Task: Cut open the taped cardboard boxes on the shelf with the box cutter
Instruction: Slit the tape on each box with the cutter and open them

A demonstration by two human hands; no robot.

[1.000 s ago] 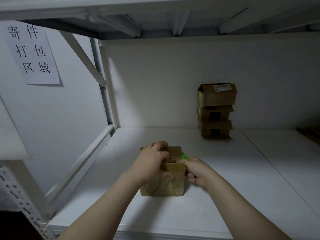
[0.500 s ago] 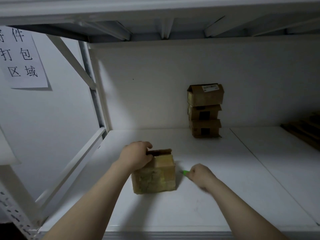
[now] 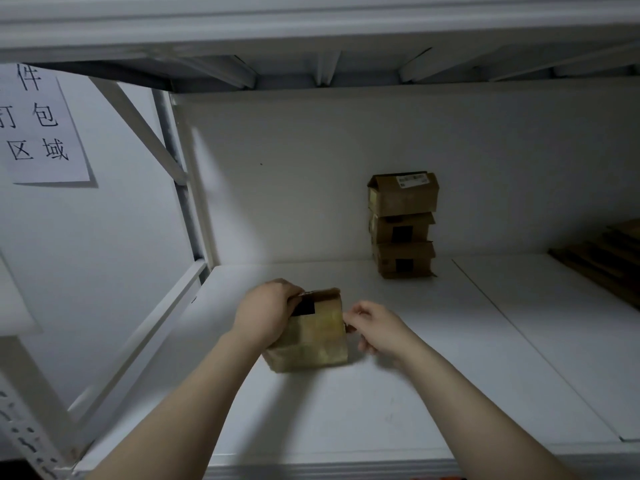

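White metal shelf (image 3: 415,393) is carrying a small brown taped cardboard box (image 3: 315,337) near its front. Left hand (image 3: 265,311) is gripping its top, fingers curled over. Right hand (image 3: 377,329) is sitting at its right edge, fingers curled; box cutter not showing, cannot tell what they are pinching. Risk: blade slipping toward left fingers, box sliding.

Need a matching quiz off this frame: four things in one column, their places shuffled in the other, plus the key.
Things:
1. taped box
2. stack of three boxes
3. paper sign
4. flat brown sheets

Places:
A. far right edge of the shelf
B. on the side wall, at left
C. gripped at its top by the left hand
D. against the back wall

Pairs: 1-C, 2-D, 3-B, 4-A
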